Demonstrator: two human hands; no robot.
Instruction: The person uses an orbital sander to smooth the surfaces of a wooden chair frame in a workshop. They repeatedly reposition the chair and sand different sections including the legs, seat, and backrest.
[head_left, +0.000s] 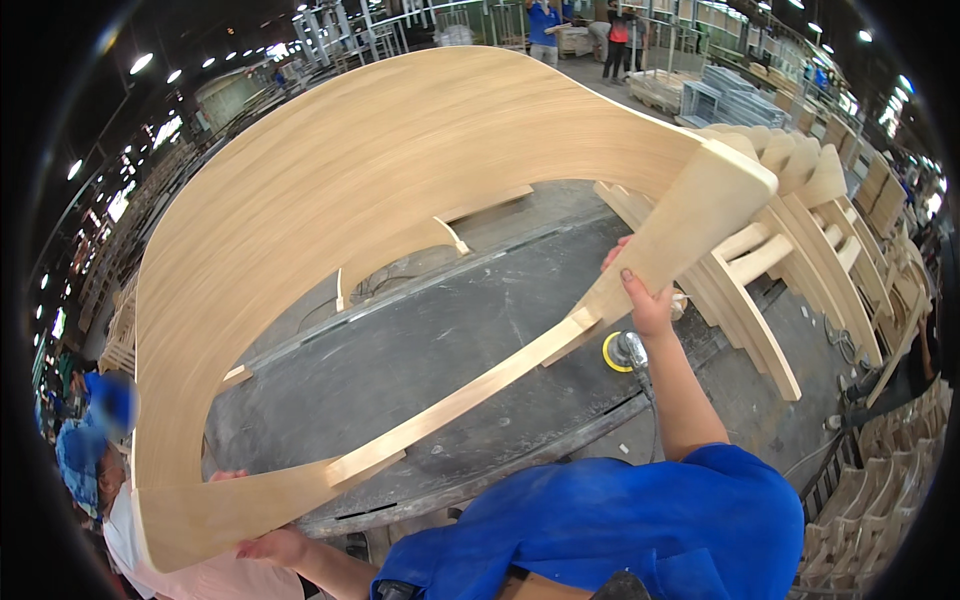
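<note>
A large chair frame of pale wood, with a wide curved backrest panel (420, 130), is held up over a dark worktable (470, 320). A straight wooden rail (460, 410) joins its two flared ends at the near side. Wrapped round the right flared end, where it narrows, is my right hand (648, 302), thumb on the near face. At the lower left, my left hand (272, 547) grips the other flared end, with fingertips showing past its upper edge. Just below my right hand is a round sander (622, 352) with a yellow rim, its hose trailing down.
More wooden chair frames (790, 260) stand in a row to the right of the table. Stacked curved wooden parts (890, 480) fill the lower right. A person in a blue cap (85, 450) is close by on the left. Farther back are other people and metal racks (735, 100).
</note>
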